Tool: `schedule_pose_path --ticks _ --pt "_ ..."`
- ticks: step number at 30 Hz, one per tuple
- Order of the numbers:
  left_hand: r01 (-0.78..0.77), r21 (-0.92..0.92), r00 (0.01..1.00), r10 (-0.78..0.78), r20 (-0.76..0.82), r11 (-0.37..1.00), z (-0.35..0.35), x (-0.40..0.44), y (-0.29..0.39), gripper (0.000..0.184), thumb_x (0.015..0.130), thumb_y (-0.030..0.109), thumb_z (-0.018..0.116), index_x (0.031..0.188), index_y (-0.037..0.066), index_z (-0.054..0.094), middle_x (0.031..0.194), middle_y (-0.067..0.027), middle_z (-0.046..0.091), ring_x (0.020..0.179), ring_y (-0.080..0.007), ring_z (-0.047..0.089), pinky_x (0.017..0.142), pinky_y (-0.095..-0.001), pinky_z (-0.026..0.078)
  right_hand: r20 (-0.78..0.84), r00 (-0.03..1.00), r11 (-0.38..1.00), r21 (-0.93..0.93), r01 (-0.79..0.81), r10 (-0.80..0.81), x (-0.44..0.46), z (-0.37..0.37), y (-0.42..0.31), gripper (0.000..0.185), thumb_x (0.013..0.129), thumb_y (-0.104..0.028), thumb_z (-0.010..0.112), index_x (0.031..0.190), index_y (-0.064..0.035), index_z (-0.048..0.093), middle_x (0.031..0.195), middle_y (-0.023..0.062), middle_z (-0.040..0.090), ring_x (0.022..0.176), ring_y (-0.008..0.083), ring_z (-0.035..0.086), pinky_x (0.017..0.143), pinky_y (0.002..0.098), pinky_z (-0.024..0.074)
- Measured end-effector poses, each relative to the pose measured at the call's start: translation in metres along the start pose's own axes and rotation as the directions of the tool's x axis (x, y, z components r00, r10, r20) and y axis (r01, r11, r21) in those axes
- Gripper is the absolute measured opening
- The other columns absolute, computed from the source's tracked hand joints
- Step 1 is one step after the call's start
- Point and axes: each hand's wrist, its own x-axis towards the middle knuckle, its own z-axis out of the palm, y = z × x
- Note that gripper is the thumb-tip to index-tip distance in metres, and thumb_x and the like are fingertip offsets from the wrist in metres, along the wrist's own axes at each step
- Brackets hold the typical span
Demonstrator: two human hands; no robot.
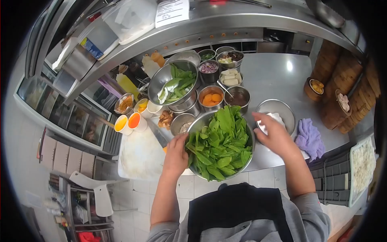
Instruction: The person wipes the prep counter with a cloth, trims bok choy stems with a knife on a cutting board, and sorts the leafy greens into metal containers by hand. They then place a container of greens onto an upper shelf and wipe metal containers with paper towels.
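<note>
A large metal bowl (252, 151) full of leafy greens (219, 147) is in front of me at the counter's near edge. My left hand (176, 152) grips the bowl's left rim, its fingers partly hidden. Just right of the bowl, my right hand (274, 133) has thumb and fingers apart, with nothing visible between them. It overlaps a shallow metal bowl (287, 111) with something white in it. Behind the greens, a tilted metal bowl (154, 86) with more green leaves (181, 84) rests on other containers.
A knife (158, 135) lies by the white cutting board (139, 155) on the left. Behind stand several metal pots, one with egg yolks (211, 99) and one with chopped onion (209, 67). A purple cloth (310, 137) lies right; a grey crate (332, 181) stands below the counter.
</note>
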Motion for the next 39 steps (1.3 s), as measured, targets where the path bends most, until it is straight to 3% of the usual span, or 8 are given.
schedule_pose_path --ticks 6,9,11,14,19,32,36,39 --pt "0.120 -0.223 0.992 -0.109 0.057 0.968 0.020 -0.033 -0.020 0.045 0.084 -0.002 0.054 0.128 0.000 0.052 0.132 -0.0230 0.045 0.117 -0.0385 0.050 0.095 -0.0411 0.047 0.216 0.929 0.953 -0.117 -0.280 0.299 -0.007 0.022 -0.004 0.044 0.089 -0.015 0.055 0.131 -0.0012 0.049 0.096 0.0216 0.067 0.093 0.0403 0.064 0.083 0.0459 0.0490" --pt "0.278 -0.378 0.960 -0.240 0.146 0.883 0.014 -0.048 -0.019 0.044 0.082 -0.001 0.056 0.126 0.000 0.054 0.126 -0.0218 0.048 0.115 -0.0390 0.050 0.093 -0.0414 0.048 -0.081 0.950 0.915 -0.255 -0.313 0.303 -0.014 0.013 0.015 0.034 0.089 -0.013 0.054 0.122 -0.0048 0.056 0.100 0.0200 0.066 0.092 0.0377 0.063 0.080 0.0460 0.0495" --pt "0.155 -0.184 0.942 -0.090 0.323 0.971 0.005 -0.056 -0.022 0.047 0.080 -0.001 0.060 0.127 -0.001 0.052 0.114 -0.0199 0.050 0.107 -0.0380 0.053 0.088 -0.0411 0.049 -0.173 0.979 0.816 -0.547 -0.186 0.107 -0.024 0.003 0.038 0.031 0.087 -0.016 0.059 0.117 -0.0084 0.060 0.102 0.0156 0.066 0.097 0.0344 0.062 0.082 0.0451 0.0484" --pt "0.042 -0.117 0.961 -0.008 0.277 0.992 -0.005 -0.060 0.001 0.039 0.079 0.001 0.062 0.118 0.003 0.060 0.116 -0.0170 0.054 0.108 -0.0374 0.052 0.092 -0.0419 0.047 0.011 0.936 0.812 -0.502 -0.298 0.351 -0.041 -0.010 0.053 0.031 0.084 -0.023 0.066 0.111 -0.0094 0.065 0.097 0.0121 0.069 0.099 0.0303 0.062 0.099 0.0504 0.0372" --pt "-0.174 -0.015 0.981 0.174 0.085 0.985 0.019 -0.061 -0.006 0.016 0.074 0.013 0.074 0.088 0.005 0.069 0.097 -0.0089 0.060 0.099 -0.0323 0.054 0.086 -0.0392 0.047 0.116 0.958 0.914 -0.348 -0.210 0.264 -0.059 -0.028 0.071 0.022 0.078 -0.023 0.073 0.095 -0.0086 0.071 0.085 0.0086 0.069 0.095 0.0259 0.063 0.108 0.0564 0.0266" --pt "-0.061 -0.355 0.998 0.062 -0.011 0.933 0.060 -0.075 0.088 0.018 0.084 0.008 0.069 0.102 0.008 0.069 0.096 -0.0076 0.065 0.092 -0.0254 0.063 0.080 -0.0361 0.051 -0.068 0.990 0.924 -0.373 0.089 -0.123 -0.065 -0.050 0.072 0.034 0.072 -0.013 0.076 0.104 -0.0068 0.065 0.107 0.0126 0.062 0.107 0.0329 0.056 0.096 0.0443 0.0401" --pt "0.288 -0.293 0.948 -0.314 -0.045 0.912 0.050 -0.065 0.094 0.017 0.087 0.001 0.062 0.103 0.002 0.066 0.088 -0.0116 0.063 0.084 -0.0205 0.066 0.073 -0.0296 0.054 0.477 0.873 0.988 0.152 0.030 -0.100 -0.054 -0.039 0.029 0.022 0.081 -0.023 0.072 0.089 -0.0032 0.068 0.099 0.0151 0.063 0.089 0.0315 0.063 0.078 0.0410 0.0503" --pt "0.113 -0.230 0.980 -0.146 -0.133 0.967 0.058 -0.059 0.097 0.021 0.087 0.001 0.062 0.108 0.002 0.065 0.096 -0.0127 0.063 0.085 -0.0204 0.066 0.073 -0.0289 0.055 0.475 0.877 0.931 -0.284 0.230 -0.072 -0.048 0.000 0.024 0.034 0.084 -0.037 0.068 0.084 -0.0031 0.070 0.095 0.0162 0.065 0.085 0.0310 0.065 0.074 0.0413 0.0523"
